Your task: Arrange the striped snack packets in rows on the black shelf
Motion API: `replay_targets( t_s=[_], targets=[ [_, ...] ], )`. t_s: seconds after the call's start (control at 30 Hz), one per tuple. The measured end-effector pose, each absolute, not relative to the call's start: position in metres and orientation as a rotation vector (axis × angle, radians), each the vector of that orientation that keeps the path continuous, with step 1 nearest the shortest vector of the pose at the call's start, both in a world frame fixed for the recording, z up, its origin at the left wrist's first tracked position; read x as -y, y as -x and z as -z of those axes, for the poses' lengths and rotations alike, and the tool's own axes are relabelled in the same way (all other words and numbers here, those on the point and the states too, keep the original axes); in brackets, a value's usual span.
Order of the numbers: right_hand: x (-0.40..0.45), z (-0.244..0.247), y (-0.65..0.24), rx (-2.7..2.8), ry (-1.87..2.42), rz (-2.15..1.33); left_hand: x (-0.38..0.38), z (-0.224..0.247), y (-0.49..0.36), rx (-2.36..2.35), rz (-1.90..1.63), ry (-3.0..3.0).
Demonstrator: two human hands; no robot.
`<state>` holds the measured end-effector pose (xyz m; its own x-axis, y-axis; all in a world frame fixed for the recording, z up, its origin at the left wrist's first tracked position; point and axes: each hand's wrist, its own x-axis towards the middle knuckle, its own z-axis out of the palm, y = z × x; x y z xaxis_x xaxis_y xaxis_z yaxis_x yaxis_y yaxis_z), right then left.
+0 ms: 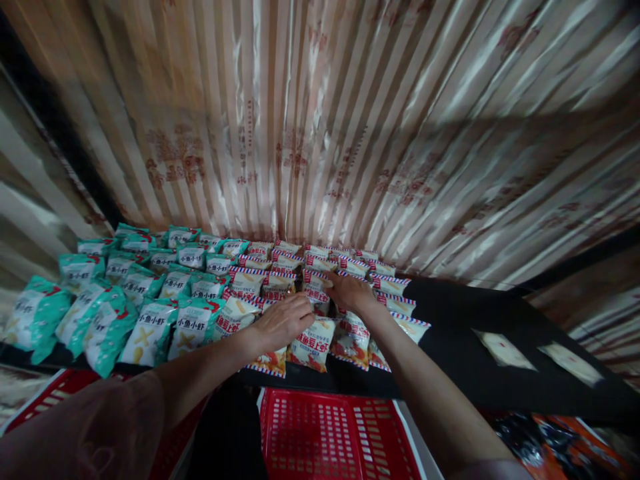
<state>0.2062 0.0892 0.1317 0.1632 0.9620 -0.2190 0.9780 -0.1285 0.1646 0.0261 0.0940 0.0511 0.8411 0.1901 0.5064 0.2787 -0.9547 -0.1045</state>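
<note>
Upright snack bags with red lettering and striped edges stand in rows at the middle of the black shelf point(450, 310). Among them, my right hand point(350, 292) grips the side of one snack bag point(316, 288) with its fingertips. My left hand point(286, 321) is just left of it, above a front-row bag point(311, 343). Its fingers are curled together, and what is in them, if anything, is hidden. Teal and white snack bags point(193, 328) fill the rows to the left.
A red perforated basket point(310, 430) is below the shelf's front edge, with another red basket point(65, 387) at left. Two pale flat packets point(505, 350) lie on the right of the shelf. Dark and orange packages point(555, 440) are at lower right. Striped, shiny sheeting point(320, 133) hangs behind.
</note>
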Motion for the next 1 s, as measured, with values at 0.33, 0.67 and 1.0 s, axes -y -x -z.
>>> replay_targets(
  t_s=[0.33,0.67,1.0],
  targets=[
    [-0.106,-0.107,-0.215,-1.965,-2.092,0.275,-0.094,-0.055,-0.023,0.354,0.756,2.825],
    [-0.101,-0.103,-0.201,-2.007,-2.096,0.238,-0.098,-0.052,-0.023,0.343,0.770,2.811],
    [-0.106,-0.118,-0.201,-1.904,-2.213,-0.002,-0.098,-0.051,-0.024,0.341,0.751,2.807]
  ],
)
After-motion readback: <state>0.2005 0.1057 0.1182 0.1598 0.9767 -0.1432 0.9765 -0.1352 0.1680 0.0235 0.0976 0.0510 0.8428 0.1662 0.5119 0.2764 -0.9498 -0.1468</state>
